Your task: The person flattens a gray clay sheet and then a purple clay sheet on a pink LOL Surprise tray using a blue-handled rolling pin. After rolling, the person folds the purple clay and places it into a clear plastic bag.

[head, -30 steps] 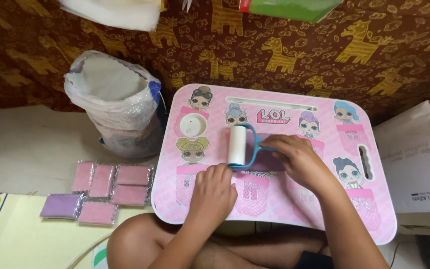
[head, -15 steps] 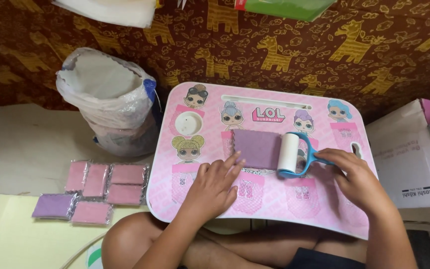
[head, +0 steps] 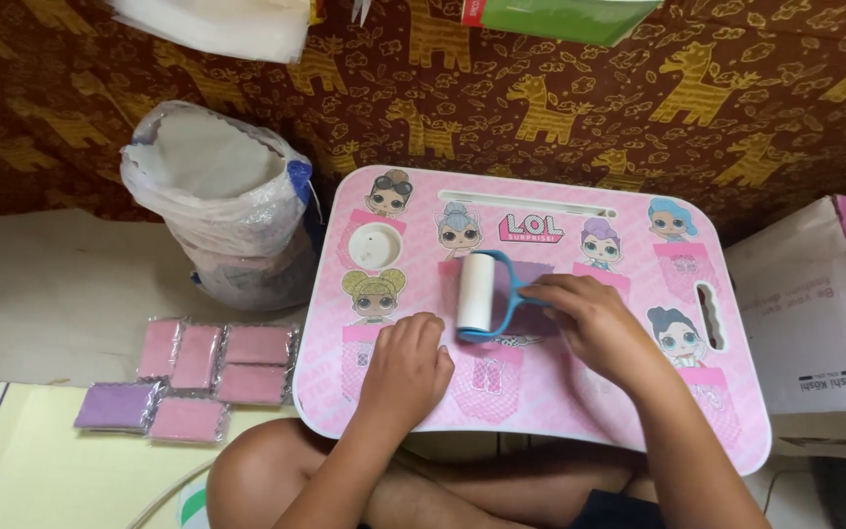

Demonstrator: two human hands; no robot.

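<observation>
Hands on pink lap table [head: 727, 411]: right hand [head: 589, 318] gripping roller [head: 477, 292], left hand [head: 405, 360] flat, empty.

I see a roller [head: 475, 293] with a white drum and blue frame, lying on a purple sheet [head: 531, 294] just left of my right hand's grip; the sheet lies flat, mostly hidden under that hand.

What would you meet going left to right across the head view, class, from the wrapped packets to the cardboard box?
Wrapped pink and purple packets → plastic bag → left hand → white roller → right hand → cardboard box.
</observation>
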